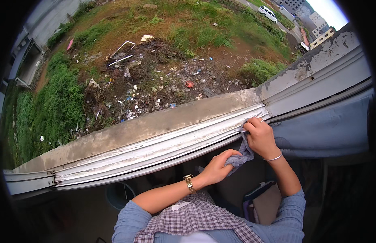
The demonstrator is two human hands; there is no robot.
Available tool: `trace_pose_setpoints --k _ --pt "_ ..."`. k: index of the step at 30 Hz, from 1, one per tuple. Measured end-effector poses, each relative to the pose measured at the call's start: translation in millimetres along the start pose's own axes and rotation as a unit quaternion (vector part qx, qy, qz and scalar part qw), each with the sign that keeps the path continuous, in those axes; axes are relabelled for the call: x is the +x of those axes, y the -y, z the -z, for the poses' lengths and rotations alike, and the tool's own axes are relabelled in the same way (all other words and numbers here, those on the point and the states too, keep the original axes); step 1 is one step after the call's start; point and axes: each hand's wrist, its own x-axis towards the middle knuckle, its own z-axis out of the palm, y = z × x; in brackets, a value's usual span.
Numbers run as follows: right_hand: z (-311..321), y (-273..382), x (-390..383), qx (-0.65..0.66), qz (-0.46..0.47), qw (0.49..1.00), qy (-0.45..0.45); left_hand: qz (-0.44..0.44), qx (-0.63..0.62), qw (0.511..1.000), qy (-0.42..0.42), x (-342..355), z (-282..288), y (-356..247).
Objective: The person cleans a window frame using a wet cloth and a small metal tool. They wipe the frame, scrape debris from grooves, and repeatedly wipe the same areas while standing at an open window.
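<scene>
My right hand [260, 137] is closed at the right end of the white window track [163, 146]. It pinches a thin dark tool with a metal tip [242, 131], whose exact kind I cannot make out. The tip points left over the track's inner rails. A crumpled grey cloth [245, 156] hangs from under the right fingers down to my left hand [217, 167]. The left fingers are closed around the cloth's lower part, just inside the sill. Brown and grey dirt streaks the rails.
Outside runs a rough concrete ledge [155, 121], with weeds and scattered rubbish [155, 85] on the ground beyond. The window's side frame [317, 77] rises at the right, next to blue-grey fabric [325, 127]. A bucket [119, 195] and a beige-and-dark bag-like item [267, 202] are below, indoors.
</scene>
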Motion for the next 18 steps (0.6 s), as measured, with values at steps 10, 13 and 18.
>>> trace_pose_setpoints --k 10,13,18 --pt "-19.2 181.4 62.4 0.121 0.093 0.986 0.072 -0.028 -0.006 0.997 -0.075 -179.2 105.1 -5.3" --pt "-32.6 252.4 80.6 0.137 0.160 0.975 0.066 -0.009 -0.013 0.988 -0.153 -258.2 134.8 -1.3" --pt "-60.4 378.0 112.4 0.177 0.270 0.945 0.048 -0.005 -0.038 0.949 -0.313 -364.9 154.5 -3.5"
